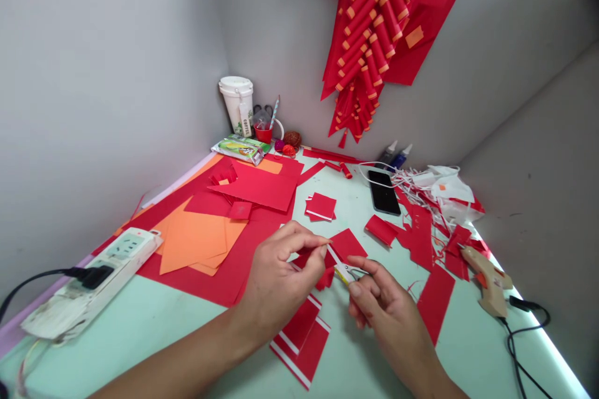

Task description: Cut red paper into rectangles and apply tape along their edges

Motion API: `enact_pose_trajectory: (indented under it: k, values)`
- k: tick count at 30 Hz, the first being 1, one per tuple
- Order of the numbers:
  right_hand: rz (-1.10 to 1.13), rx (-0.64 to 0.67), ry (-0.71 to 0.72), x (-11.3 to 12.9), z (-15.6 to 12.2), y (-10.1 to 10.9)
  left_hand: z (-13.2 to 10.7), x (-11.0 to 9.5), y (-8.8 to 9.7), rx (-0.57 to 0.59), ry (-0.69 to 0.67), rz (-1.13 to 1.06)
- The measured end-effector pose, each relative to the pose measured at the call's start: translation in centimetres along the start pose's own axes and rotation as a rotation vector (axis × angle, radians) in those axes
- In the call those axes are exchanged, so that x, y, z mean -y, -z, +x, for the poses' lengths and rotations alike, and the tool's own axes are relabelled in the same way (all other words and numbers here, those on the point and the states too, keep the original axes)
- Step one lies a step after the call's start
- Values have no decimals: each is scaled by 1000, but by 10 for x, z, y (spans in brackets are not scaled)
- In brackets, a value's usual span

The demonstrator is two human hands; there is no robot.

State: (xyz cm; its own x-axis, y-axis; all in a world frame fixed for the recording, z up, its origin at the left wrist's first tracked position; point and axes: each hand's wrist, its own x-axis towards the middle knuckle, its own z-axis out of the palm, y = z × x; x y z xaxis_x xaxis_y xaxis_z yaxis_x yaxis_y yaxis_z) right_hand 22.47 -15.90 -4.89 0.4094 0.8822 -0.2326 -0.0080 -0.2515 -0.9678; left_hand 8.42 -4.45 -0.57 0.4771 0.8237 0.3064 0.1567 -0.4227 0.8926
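Observation:
My left hand (pixel 281 277) is closed in a pinch on a small piece of red paper (pixel 322 262), held just above the pale green table (pixel 150 324). My right hand (pixel 388 315) is wrapped round small scissors (pixel 345 272) with yellow and white handles; their blades point left into the red paper between my hands. Below my hands lie red paper strips with white edges (pixel 304 340). A red square (pixel 349 243) lies flat just beyond my fingers.
Red and orange paper sheets (pixel 206 230) cover the left of the table beside a white power strip (pixel 88 280). A black phone (pixel 384 192), red scraps and a glue gun (pixel 489 280) lie right. A cup (pixel 238 103) stands in the corner; red paper firecrackers (pixel 374 31) hang on the wall.

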Motion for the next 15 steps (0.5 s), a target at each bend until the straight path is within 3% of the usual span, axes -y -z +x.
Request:
enact_pose_trajectory:
  k: [15]
  values:
    - [0,-57,11,-3,0,-1,1,6,0,66,157,-191]
